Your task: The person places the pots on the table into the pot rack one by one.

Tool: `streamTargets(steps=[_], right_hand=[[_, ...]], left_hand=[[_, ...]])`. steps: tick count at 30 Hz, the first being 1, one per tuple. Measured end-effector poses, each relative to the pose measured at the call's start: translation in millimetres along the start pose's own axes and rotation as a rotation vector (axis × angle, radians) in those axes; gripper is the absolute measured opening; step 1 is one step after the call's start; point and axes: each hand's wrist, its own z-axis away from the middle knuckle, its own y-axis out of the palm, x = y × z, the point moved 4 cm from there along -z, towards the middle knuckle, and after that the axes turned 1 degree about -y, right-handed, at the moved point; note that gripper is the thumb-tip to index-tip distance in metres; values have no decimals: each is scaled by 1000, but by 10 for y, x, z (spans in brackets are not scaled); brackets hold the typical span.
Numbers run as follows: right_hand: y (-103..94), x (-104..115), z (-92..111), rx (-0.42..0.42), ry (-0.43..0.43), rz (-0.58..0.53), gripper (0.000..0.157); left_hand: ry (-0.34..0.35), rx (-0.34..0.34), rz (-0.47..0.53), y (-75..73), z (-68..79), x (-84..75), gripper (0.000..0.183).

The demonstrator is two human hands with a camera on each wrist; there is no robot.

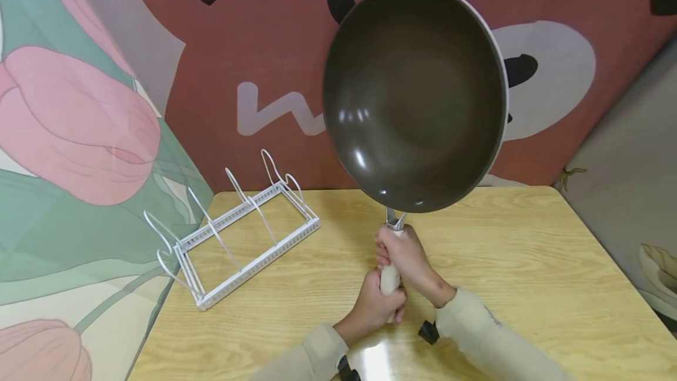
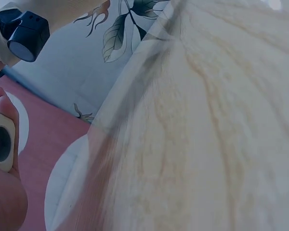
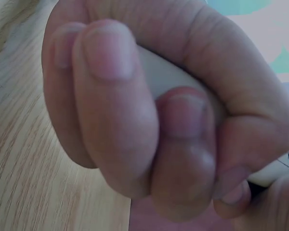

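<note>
A deep wok (image 1: 418, 93) with a dark brown inside and a pale rim is raised upright, its inside facing me. My right hand (image 1: 406, 256) grips the cream handle (image 1: 390, 280) just below the metal joint. Lower down, my left hand (image 1: 372, 306) holds the same handle near its end. In the right wrist view, curled fingers (image 3: 115, 110) wrap the pale handle (image 3: 166, 77). The left wrist view catches the handle's hollow end (image 2: 1, 144) beside part of my left hand (image 2: 7, 199). The wok's outer side is mostly hidden.
A white wire rack (image 1: 254, 260) with upright loops stands at the left of the wooden table (image 1: 502, 263). Behind the table hangs a red patterned cloth (image 1: 275, 46), with a floral cloth (image 1: 79, 122) on the left. Black wrist cameras (image 1: 428, 331) sit below the sleeves.
</note>
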Motion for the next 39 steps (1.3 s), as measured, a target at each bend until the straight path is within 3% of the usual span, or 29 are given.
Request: streamTargets(steps=[4, 12, 21, 31, 39], right_hand=[[64, 16, -30, 21, -31, 77, 25], [208, 19, -66, 75, -63, 95, 27], [296, 53, -91, 103, -71, 144, 27], [421, 297, -47, 143, -80, 287, 31], [450, 142, -191, 189, -103, 286, 31]], left_hand=[[14, -32, -9, -25, -8, -12, 7], [82, -80, 17, -119, 14, -70, 16], [77, -62, 77, -155, 25, -222, 19], [83, -62, 156, -195, -10, -192, 16], [82, -47, 188, -240, -32, -276, 23]])
